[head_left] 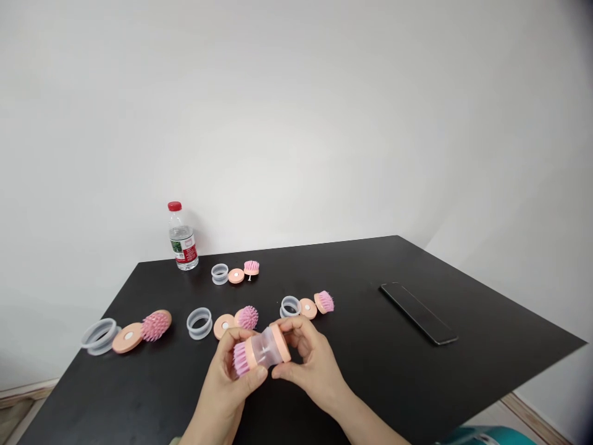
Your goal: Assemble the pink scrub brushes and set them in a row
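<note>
Between my two hands is a scrubbing brush (265, 350) with pink bristles, a translucent waisted body and a peach cap. It lies tilted on its side above the table, bristles to the left. My left hand (227, 378) is closed round the bristle end, its thumb along the lower side. My right hand (315, 363) grips the cap end with thumb and fingertips. Just behind the hands lie a translucent ring (199, 324), a peach cap (224, 327) with a white centre, and a pink bristle head (248, 317).
Similar parts lie on the black table (361, 346): a ring (99, 337) at left, another bristle head (324, 301) behind my right hand, and a cap (236, 275) farther back. A water bottle (183, 244) stands at the back left. A dark flat phone (418, 313) lies right.
</note>
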A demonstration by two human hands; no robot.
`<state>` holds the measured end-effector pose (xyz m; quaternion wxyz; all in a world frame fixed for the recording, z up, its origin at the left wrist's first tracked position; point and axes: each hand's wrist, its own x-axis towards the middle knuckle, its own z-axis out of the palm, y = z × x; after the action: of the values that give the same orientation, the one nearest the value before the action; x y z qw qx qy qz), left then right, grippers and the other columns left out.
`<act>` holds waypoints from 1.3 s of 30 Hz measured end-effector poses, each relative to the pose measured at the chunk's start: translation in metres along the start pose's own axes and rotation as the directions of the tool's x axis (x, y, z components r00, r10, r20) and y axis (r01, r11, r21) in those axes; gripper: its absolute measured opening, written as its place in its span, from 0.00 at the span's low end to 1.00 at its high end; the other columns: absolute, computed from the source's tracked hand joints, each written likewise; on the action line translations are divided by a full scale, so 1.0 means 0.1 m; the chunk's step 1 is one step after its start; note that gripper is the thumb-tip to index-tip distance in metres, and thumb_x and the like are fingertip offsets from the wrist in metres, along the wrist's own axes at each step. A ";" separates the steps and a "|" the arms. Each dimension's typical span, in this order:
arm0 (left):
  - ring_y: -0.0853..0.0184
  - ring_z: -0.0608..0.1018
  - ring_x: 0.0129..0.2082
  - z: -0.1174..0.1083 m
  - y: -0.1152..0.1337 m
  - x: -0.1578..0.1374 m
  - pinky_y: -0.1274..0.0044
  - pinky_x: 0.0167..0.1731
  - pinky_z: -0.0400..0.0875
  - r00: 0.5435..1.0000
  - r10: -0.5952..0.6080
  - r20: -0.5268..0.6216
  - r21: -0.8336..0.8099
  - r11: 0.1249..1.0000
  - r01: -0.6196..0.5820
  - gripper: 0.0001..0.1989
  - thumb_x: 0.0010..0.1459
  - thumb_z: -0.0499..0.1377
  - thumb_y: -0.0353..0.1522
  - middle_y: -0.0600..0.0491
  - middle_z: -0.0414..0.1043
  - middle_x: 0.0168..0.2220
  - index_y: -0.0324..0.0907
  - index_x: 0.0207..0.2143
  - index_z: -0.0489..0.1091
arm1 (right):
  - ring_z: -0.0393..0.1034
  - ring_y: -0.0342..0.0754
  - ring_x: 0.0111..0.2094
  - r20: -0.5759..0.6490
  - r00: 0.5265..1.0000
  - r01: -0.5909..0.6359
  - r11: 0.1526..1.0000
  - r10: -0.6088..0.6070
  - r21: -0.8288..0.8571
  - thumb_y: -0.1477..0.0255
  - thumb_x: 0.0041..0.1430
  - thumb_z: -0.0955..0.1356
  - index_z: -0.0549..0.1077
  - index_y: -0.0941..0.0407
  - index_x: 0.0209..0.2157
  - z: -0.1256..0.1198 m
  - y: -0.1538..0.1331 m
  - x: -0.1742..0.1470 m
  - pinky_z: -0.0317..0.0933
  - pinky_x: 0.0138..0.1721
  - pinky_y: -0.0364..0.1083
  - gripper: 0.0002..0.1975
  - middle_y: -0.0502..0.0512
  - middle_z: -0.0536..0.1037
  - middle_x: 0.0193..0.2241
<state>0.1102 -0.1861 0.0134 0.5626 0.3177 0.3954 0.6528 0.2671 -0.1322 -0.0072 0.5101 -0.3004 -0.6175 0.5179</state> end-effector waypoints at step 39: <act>0.63 0.74 0.36 -0.09 -0.09 0.01 0.76 0.36 0.67 1.000 -0.011 -0.013 0.119 0.993 0.013 0.23 0.39 0.75 0.43 0.55 0.72 0.33 0.45 0.36 0.73 | 0.80 0.58 0.47 0.131 0.984 0.131 0.987 -0.119 -0.090 0.58 0.50 0.79 0.78 0.45 0.53 -0.10 -0.04 -0.02 0.73 0.53 0.55 0.27 0.54 0.84 0.47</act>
<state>0.1063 -0.1857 0.0008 0.5441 0.3444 0.4390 0.6267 0.2778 -0.1313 -0.0049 0.4865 -0.2528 -0.6907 0.4715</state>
